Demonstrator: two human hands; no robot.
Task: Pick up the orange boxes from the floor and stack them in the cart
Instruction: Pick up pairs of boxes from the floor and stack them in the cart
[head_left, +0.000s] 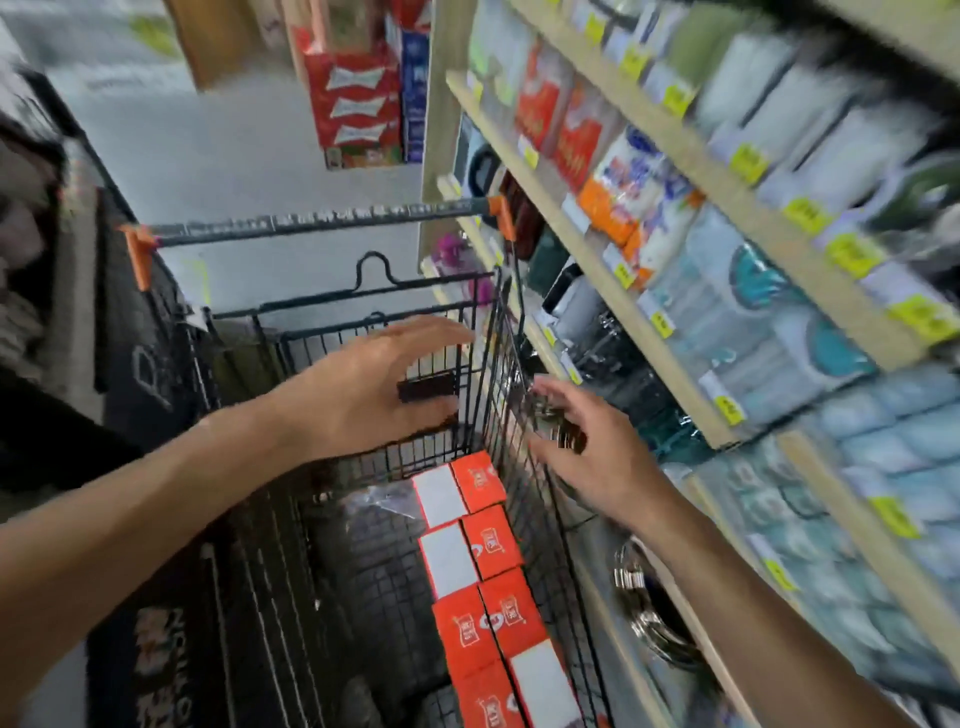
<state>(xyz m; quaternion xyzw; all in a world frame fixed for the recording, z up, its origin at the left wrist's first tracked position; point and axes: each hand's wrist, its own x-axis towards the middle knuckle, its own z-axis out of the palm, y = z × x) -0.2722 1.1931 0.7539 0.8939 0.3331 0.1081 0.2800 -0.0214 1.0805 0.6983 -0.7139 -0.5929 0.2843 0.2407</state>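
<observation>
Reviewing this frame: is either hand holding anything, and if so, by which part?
Nothing is held. The left hand hovers open above the cart, fingers spread. The right hand is open beside the cart's right wall. The orange boxes already lie inside the cart.

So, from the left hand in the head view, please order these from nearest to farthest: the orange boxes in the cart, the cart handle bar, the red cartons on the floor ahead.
From the left hand:
1. Orange boxes, just below it, along the cart's right side.
2. Cart handle bar, above and beyond the hand.
3. Red cartons, far ahead at the aisle's end.
</observation>
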